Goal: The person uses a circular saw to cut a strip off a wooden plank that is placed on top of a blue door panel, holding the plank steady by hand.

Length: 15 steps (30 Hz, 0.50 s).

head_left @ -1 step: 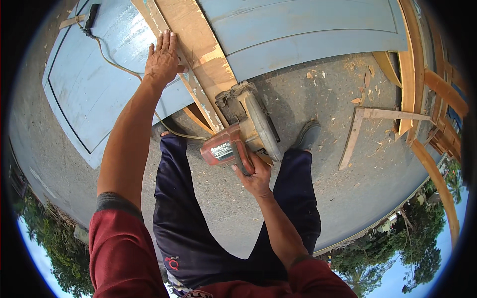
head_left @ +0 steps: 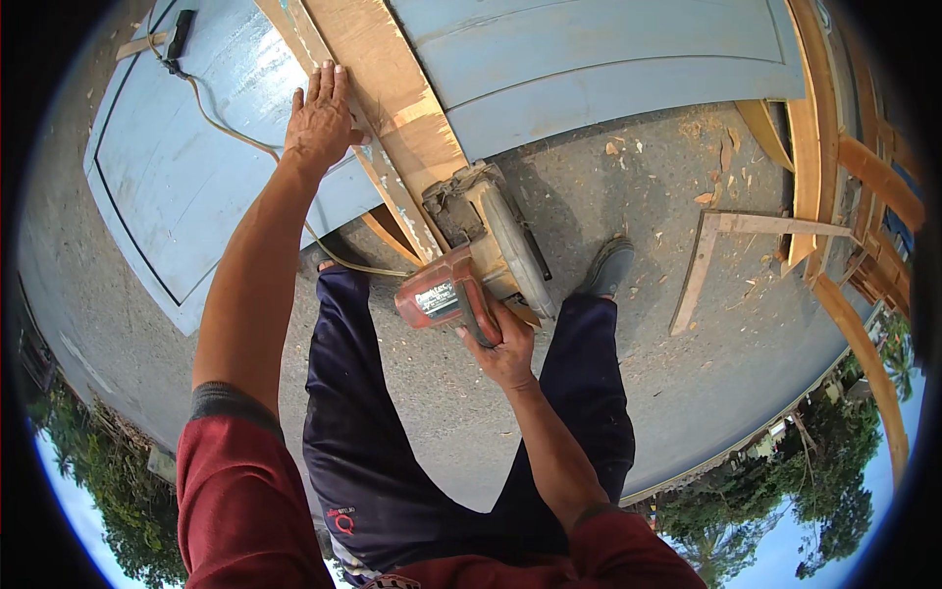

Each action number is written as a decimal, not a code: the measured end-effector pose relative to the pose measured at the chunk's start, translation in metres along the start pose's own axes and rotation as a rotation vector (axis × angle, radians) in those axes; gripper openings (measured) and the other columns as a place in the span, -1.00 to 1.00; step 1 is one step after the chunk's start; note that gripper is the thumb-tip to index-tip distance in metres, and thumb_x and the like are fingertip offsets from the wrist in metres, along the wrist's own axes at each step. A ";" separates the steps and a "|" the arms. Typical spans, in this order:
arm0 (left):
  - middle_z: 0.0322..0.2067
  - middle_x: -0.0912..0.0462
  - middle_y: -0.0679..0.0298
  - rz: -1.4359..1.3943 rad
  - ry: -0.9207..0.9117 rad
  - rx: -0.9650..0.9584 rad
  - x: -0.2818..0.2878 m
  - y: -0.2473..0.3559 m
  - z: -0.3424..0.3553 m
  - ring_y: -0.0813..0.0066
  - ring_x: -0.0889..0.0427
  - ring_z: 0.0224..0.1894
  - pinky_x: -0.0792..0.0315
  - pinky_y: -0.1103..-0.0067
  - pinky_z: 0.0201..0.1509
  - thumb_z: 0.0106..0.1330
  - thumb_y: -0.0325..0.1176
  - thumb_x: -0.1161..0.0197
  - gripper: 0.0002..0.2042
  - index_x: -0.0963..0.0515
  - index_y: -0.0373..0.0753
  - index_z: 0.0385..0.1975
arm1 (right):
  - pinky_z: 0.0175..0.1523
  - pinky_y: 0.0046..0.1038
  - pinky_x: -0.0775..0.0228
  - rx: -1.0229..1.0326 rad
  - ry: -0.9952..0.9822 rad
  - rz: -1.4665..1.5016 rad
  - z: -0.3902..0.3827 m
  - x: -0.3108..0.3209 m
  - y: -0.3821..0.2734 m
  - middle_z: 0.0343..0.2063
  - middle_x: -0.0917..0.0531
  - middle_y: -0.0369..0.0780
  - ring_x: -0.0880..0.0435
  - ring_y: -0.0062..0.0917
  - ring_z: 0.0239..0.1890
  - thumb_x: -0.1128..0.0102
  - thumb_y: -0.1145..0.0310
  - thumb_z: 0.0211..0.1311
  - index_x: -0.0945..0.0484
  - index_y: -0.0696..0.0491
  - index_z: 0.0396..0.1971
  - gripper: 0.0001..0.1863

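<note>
Red saw (head_left: 459,280) — right hand (head_left: 512,353) curled around handle (head_left: 479,312).

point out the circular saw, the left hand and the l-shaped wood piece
Circular saw (head_left: 453,272), head view: red motor housing.
Left hand (head_left: 322,125), head view: back of the hand.
L-shaped wood piece (head_left: 695,273), head view: arm extending toward the person.

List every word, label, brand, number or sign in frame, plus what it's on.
Placement and legibility only; no wording copied out.
Circular saw: label on the red motor housing, large light lettering, legible; smaller print under it too small to read.
Dark trousers: red emblem on the left thigh, small lettering, too small to read surely.
Maroon shirt: light marks at the bottom edge of the picture, cut off, unreadable.
No other text made out.
</note>
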<state>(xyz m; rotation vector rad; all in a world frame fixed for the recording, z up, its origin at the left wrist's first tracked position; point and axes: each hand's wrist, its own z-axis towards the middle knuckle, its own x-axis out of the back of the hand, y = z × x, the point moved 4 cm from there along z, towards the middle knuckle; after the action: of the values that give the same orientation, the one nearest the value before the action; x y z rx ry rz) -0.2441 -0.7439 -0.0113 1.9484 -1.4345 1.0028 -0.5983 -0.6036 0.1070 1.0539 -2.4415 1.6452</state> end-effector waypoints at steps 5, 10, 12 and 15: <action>0.55 0.10 0.06 0.015 -0.015 0.002 -0.004 -0.001 -0.001 0.14 0.13 0.59 0.07 0.15 0.61 0.01 -0.05 -0.58 0.16 0.10 -0.26 0.53 | 0.11 -0.34 -0.56 0.042 -0.019 0.017 -0.003 -0.010 0.003 -0.03 -0.72 -0.07 -0.75 -0.28 -0.04 -0.53 0.38 0.01 -0.55 0.17 0.16 -0.36; 0.56 0.11 0.07 0.045 -0.038 0.016 -0.001 0.002 0.001 0.15 0.14 0.60 0.08 0.15 0.61 0.03 -0.03 -0.56 0.17 0.12 -0.26 0.54 | 0.08 -0.32 -0.58 0.083 -0.040 -0.013 -0.006 -0.013 0.010 -0.03 -0.71 -0.04 -0.75 -0.24 -0.04 -0.50 0.34 0.06 -0.53 0.20 0.16 -0.37; 0.56 0.11 0.08 0.033 -0.034 0.015 -0.004 0.002 0.001 0.16 0.15 0.60 0.07 0.15 0.61 0.02 -0.03 -0.56 0.16 0.11 -0.25 0.54 | 0.06 -0.31 -0.58 0.060 -0.047 0.011 -0.009 -0.015 0.011 -0.04 -0.71 -0.03 -0.75 -0.23 -0.05 -0.49 0.33 0.08 -0.52 0.22 0.16 -0.37; 0.55 0.10 0.04 0.024 -0.008 0.002 -0.004 -0.005 0.002 0.12 0.15 0.59 0.05 0.13 0.60 -0.01 -0.03 -0.58 0.17 0.10 -0.25 0.53 | -0.08 -0.28 -0.63 0.089 -0.063 -0.003 -0.009 -0.021 0.011 -0.15 -0.69 -0.01 -0.75 -0.15 -0.17 -0.51 0.33 0.03 -0.51 0.22 0.07 -0.40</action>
<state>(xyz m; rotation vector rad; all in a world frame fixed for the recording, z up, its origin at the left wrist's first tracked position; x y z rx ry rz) -0.2399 -0.7415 -0.0155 1.9426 -1.4647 1.0082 -0.5914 -0.5827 0.0947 1.1376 -2.4235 1.7615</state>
